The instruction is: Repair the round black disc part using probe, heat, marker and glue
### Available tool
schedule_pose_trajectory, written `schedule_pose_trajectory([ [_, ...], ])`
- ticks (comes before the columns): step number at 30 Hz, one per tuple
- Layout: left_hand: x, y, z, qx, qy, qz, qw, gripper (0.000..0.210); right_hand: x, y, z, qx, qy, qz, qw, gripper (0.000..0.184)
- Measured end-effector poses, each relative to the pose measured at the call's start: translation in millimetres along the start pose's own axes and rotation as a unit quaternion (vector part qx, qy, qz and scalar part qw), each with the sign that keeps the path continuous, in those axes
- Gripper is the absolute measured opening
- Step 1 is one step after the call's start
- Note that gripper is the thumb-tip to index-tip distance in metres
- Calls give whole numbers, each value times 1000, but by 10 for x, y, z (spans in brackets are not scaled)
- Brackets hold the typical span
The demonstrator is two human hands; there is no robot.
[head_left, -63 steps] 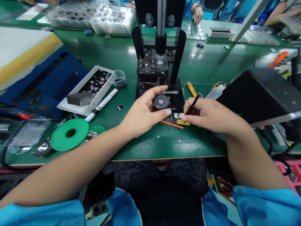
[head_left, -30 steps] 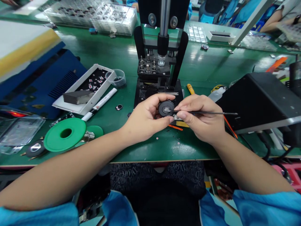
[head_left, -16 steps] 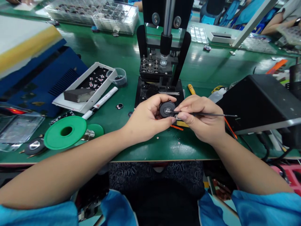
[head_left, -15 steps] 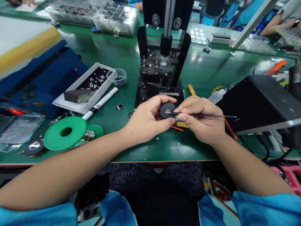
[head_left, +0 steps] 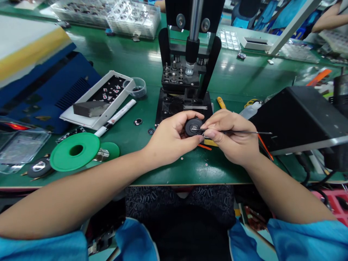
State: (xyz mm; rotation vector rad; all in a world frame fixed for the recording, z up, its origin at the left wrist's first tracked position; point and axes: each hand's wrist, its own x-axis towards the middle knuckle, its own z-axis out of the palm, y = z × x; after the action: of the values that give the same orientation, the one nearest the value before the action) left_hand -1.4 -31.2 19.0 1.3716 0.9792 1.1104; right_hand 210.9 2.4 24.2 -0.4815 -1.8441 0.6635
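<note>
Between the thumb and fingers of my left hand (head_left: 174, 136) is a round black disc-shaped part (head_left: 193, 127), its face tilted up with a small shiny centre. My right hand (head_left: 233, 136) pinches a thin dark metal rod-like tool (head_left: 244, 132), whose left tip touches or lies over the disc's centre. Its other end sticks out to the right past my knuckles. Both hands hover above the green bench, just in front of a black hand press (head_left: 181, 87). Partly hidden beneath my fingers are a yellow item (head_left: 210, 143) and an orange strip (head_left: 204, 147).
To the left stand a green wire spool (head_left: 89, 145), a white marker (head_left: 119, 114), a white box of small parts (head_left: 95, 101) and a clear cup (head_left: 138, 88). A black device (head_left: 299, 119) stands at the right. Clear trays (head_left: 133, 20) lie at the back. A co-worker's arm (head_left: 326, 20) shows far right.
My hands keep nearly the same hold on the disc and tool. The tool's right end has shifted slightly left and up. At the far right the co-worker's arm has moved.
</note>
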Motion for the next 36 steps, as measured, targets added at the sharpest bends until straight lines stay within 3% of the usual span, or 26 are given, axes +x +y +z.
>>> schedule_pose_trajectory([
  [18,-12,-17,48,-33,30,17,999,61,-7,15,38,-46,-9,-70,996,18],
  [26,-4,-60,27,-90,-11,24,996,65,-26,-32,20,-62,27,-19,998,15],
  [30,0,-33,29,-109,8,15,994,66,4,6,5,-70,-6,-70,995,16],
  [36,10,-12,33,-93,21,-4,995,66,24,35,8,-74,19,-89,993,16],
])
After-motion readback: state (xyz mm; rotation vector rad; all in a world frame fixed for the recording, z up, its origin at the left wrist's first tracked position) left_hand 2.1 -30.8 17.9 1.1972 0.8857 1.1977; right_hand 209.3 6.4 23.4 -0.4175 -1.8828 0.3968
